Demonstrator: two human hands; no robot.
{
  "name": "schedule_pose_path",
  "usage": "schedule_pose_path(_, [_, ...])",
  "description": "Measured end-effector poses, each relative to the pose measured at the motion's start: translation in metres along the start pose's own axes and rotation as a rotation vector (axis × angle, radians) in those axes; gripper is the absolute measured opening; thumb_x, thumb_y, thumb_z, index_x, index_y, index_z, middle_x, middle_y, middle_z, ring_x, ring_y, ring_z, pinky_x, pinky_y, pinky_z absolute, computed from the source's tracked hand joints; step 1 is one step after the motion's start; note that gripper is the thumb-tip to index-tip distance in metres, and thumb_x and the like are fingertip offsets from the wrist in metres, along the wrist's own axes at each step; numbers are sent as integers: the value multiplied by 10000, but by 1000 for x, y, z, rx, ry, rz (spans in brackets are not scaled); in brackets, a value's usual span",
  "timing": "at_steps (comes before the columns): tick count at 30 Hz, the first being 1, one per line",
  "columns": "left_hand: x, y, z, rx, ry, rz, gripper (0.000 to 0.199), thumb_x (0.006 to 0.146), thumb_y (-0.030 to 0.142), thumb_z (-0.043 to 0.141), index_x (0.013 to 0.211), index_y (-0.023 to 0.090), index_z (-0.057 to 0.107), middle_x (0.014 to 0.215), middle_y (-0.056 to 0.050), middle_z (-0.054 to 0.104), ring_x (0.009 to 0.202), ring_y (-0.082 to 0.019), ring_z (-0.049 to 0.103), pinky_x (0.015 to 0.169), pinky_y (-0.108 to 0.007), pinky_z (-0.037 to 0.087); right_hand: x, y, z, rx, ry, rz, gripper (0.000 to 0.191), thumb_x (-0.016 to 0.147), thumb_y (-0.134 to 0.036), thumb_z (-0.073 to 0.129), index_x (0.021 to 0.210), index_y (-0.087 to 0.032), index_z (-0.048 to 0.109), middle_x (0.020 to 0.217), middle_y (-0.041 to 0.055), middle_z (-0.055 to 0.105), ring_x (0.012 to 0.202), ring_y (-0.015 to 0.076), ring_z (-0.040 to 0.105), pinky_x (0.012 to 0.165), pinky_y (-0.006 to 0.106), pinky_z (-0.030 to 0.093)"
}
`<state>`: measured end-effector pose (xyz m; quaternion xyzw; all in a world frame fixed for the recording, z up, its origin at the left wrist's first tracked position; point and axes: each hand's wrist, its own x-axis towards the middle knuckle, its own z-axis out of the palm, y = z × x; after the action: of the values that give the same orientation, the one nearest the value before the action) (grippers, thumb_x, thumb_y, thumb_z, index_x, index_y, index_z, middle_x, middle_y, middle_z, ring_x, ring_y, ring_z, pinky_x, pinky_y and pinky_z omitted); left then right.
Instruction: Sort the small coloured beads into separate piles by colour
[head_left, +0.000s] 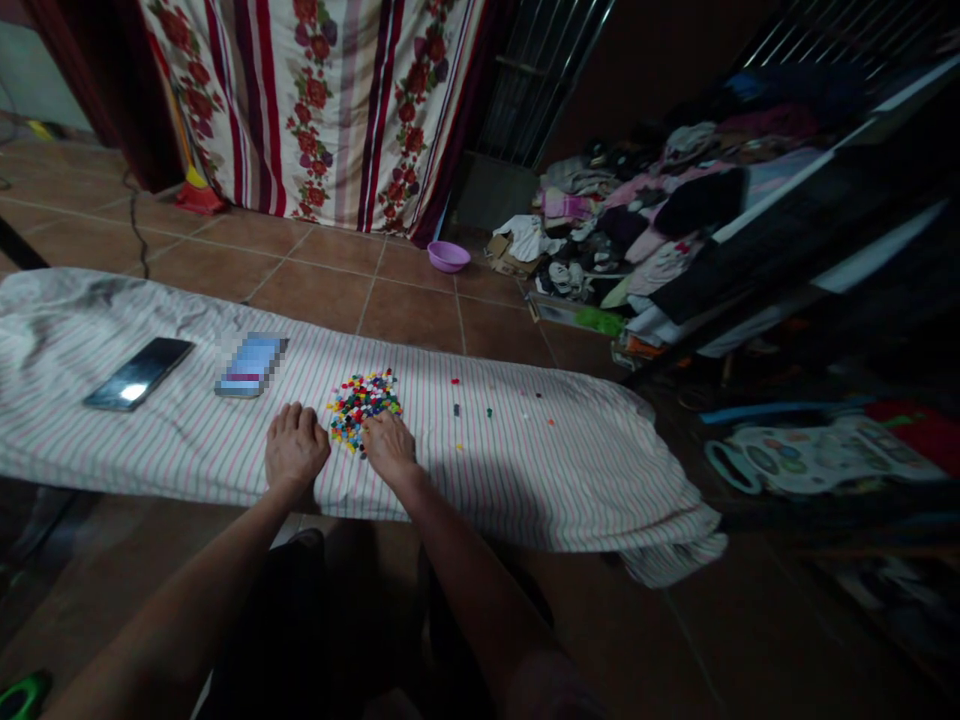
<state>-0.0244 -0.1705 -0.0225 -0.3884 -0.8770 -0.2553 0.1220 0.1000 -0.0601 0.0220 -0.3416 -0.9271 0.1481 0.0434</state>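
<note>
On top of a long worktop, covered with a striped cloth, a pile of tiny colored pieces is spread out near the middle. Red, yellow, green, blue and white bits are all mixed up in it. The near right side of the pile is touched by the right hand. Its fingers are bent down among the bits, but whether one is pinched there cannot be told, because the fingertips are hidden. Just left of the pile, the left hand is rested on the cloth with its fingers curled close together, and it cannot be told if anything is kept under them. To the right of the pile, a few pieces are set well apart from each other: a red piece, a dark gray piece, a green piece, a yellow piece and an orange piece can be seen. Two phones are laid on the left side, a dark phone and a lit phone with a blurred screen. Past the worktop, a purple bowl is seen on the tiled floor.
</note>
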Motion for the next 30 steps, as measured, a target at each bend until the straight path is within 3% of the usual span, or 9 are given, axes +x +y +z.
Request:
schedule_pose_path(7, [1, -2, 1, 108, 2, 58, 339, 901, 261, 398, 1088, 101, 631, 1288, -206, 612, 1286, -347, 521, 1103, -488, 390, 6, -17, -21, -110, -205, 36, 357, 963, -106, 398, 1160, -123, 696, 1192, 175, 666, 1144, 240, 609, 922, 334, 495])
schedule_pose_path(12, [1, -2, 1, 117, 8, 67, 329, 900, 252, 404, 1072, 93, 635, 1276, -219, 617, 1275, -349, 529, 1098, -486, 398, 5, -19, -25, -90, -215, 56, 365, 982, -139, 382, 1213, -167, 663, 1205, 139, 670, 1135, 222, 618, 915, 320, 492])
schedule_pose_path(22, [0, -5, 4, 84, 21, 66, 317, 888, 244, 434, 1089, 106, 636, 1289, -212, 611, 1280, -336, 524, 1094, -498, 401, -1, -3, -8, 107, 11, 4, 250, 987, -269, 488, 1150, -291, 677, 1137, 31, 658, 1009, 161, 620, 837, 258, 474])
schedule_pose_path(27, [1, -4, 1, 85, -3, 56, 322, 892, 246, 424, 1089, 104, 635, 1290, -209, 608, 1296, -337, 511, 1107, -494, 391, -5, 3, -9, 270, 119, -11, 208, 984, -281, 510, 1083, -274, 693, 1063, 14, 675, 942, 144, 629, 796, 231, 464])
schedule_pose_path(30, [1, -2, 0, 91, -11, 55, 317, 893, 244, 413, 1075, 113, 637, 1280, -200, 613, 1290, -327, 512, 1108, -487, 390, -12, 24, -4, 366, 227, -17, 171, 944, -241, 539, 1024, -255, 690, 994, 8, 679, 886, 140, 637, 793, 234, 474])
